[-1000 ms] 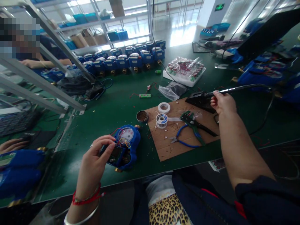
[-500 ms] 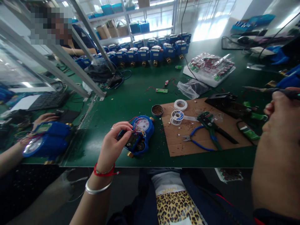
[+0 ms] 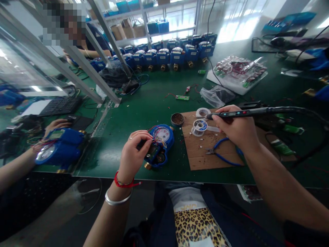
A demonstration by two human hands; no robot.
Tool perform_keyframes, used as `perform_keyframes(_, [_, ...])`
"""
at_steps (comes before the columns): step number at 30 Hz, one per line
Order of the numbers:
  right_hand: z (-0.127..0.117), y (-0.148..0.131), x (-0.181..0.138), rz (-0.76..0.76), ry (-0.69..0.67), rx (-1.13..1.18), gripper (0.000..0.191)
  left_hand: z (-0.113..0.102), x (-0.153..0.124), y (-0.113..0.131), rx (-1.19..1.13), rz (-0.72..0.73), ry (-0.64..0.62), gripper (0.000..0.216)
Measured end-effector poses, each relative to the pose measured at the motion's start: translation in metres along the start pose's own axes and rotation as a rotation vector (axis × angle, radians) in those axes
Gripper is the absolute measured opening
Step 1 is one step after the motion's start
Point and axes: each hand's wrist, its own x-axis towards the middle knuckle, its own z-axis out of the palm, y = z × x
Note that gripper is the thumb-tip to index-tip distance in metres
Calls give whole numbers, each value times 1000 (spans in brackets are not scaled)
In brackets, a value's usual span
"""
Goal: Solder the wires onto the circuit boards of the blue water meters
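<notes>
Left hand (image 3: 133,152): in the head view, grip drawn to a pinch at the thin wires (image 3: 157,140); whether it holds one is too small to tell.
Right hand (image 3: 236,128): grip closed around the soldering iron (image 3: 243,112), its fine tip hard to make out near the white tape roll (image 3: 202,112).
Blue meter (image 3: 162,136): left of the cardboard (image 3: 200,163), partly covered by the left hand.
Blue-handled cutters (image 3: 220,155): partly hidden behind the right hand.
Co-worker's hand (image 3: 58,125): at far left, forearm cut off.
Tabletop (image 3: 144,109): green, littered with bits.
Room: shelving (image 3: 177,7) with boxes (image 3: 125,31), glaring floor (image 3: 236,25).
</notes>
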Motion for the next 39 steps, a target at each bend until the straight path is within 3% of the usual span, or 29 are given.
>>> perform_keyframes(7, [11,-1,11,-97,-4,-91,13,-1,0,-4,-25,-13,8,8])
perform_keyframes(20, [12,-6,14,-62,-19,-146,14,-2,0,-3,-64,-18,14,7])
perform_keyframes(29, [2,-16,6,91,28,31,24,-8,-3,8,-35,26,15,5])
perform_keyframes(39, [0,-39,-7,70,174,163,17,-5,-8,13,22,-53,18,7])
